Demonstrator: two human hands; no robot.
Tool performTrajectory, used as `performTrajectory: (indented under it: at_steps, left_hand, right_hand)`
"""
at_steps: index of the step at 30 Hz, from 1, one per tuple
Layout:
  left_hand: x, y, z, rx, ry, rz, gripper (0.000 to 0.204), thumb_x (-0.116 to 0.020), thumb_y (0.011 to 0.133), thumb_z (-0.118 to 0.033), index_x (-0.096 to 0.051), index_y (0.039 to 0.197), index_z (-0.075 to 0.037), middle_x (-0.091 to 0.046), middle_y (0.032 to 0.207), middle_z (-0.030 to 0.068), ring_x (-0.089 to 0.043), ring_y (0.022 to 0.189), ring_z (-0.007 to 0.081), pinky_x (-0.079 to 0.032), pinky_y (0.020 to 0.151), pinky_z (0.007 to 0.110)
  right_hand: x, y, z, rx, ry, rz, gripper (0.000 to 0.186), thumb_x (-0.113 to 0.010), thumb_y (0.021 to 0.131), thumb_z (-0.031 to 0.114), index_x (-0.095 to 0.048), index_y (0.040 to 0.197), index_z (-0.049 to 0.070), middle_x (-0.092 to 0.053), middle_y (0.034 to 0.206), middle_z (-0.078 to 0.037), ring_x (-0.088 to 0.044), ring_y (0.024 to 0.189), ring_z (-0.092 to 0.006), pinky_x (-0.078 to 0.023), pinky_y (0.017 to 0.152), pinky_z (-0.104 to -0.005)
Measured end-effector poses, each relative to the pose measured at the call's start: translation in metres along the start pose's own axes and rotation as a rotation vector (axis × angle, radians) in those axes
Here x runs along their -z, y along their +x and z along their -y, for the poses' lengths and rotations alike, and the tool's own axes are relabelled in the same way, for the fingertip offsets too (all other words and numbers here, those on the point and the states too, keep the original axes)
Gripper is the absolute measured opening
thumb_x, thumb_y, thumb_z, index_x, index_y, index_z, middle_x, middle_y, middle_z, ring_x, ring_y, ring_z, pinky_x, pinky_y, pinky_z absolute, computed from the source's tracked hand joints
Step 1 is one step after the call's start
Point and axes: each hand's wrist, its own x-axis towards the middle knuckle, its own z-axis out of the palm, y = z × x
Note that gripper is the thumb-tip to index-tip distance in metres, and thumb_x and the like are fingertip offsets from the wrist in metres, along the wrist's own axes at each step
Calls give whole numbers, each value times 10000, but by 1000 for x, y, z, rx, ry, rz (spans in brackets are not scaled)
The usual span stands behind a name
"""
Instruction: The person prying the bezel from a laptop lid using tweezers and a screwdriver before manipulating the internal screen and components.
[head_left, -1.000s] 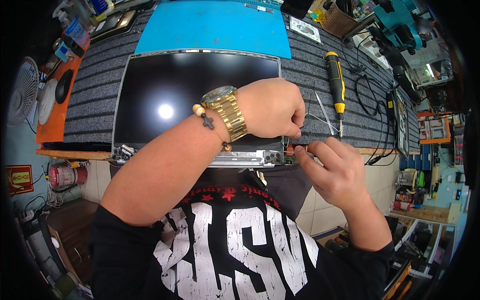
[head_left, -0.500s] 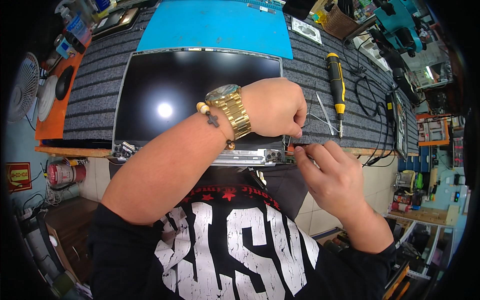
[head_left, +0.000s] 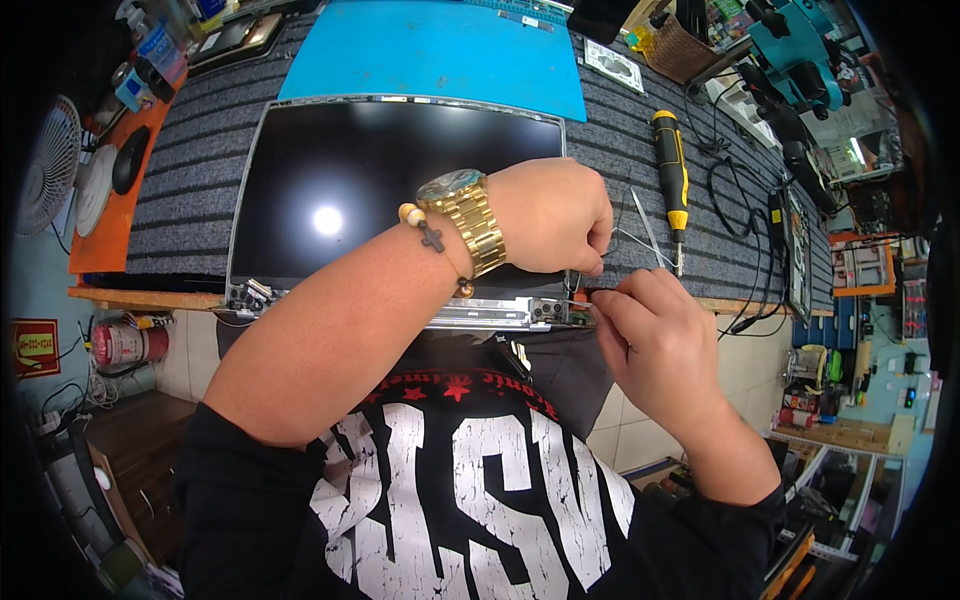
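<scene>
A laptop display panel point(head_left: 330, 170) lies face up at the table's near edge, its dark glass reflecting lights. Reaching across it, my left hand point(head_left: 555, 215) is closed at the lower right corner, thumb and forefinger pinched together. What they pinch is hidden. A gold watch point(head_left: 475, 225) and a beaded bracelet are on that wrist. Below it, my right hand point(head_left: 665, 345) is closed on a thin silvery sliver point(head_left: 580, 302), too small to name, pointing at the panel's right hinge point(head_left: 545, 310). A small reddish piece shows between the two hands.
Right of the hands lie a yellow-black screwdriver point(head_left: 670, 170), a thin pale strip point(head_left: 646, 222) and a white wire. A blue mat point(head_left: 430, 55) is behind the panel. Black cables point(head_left: 740, 195) and a laptop part point(head_left: 795, 250) sit far right; a fan point(head_left: 48, 165) stands left.
My right hand has turned slightly and its fingers have drawn closer together by the hinge. The left hand stays nearly in place. The view has shifted a little.
</scene>
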Motion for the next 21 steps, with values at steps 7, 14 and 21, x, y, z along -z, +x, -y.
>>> performTrajectory:
  at_steps: [7,14,21]
  left_hand:
    - [2,0,-1,17,12,14,223,-888,929,-237,-906,1002,-27,-869,954,181,-833,859,355,-659,847,446]
    - [0,2,1,9,19,6,211,-886,930,-237,-909,1001,-39,-871,961,175,-833,860,355,-660,850,446]
    - [0,1,-1,29,24,17,214,-896,927,-236,-910,1005,-38,-877,983,176,-840,885,349,-664,862,440]
  right_hand:
    - [9,9,5,-167,86,182,95,-844,977,100,-785,923,49,-686,917,-77,-742,808,-329,-586,652,-468]
    - [1,2,-3,-183,211,140,37,-839,974,81,-827,1004,63,-721,961,-68,-757,752,-340,-603,657,-458]
    - [-5,-2,-5,-145,197,77,63,-860,946,70,-820,995,68,-712,951,-55,-753,778,-311,-596,648,-448]
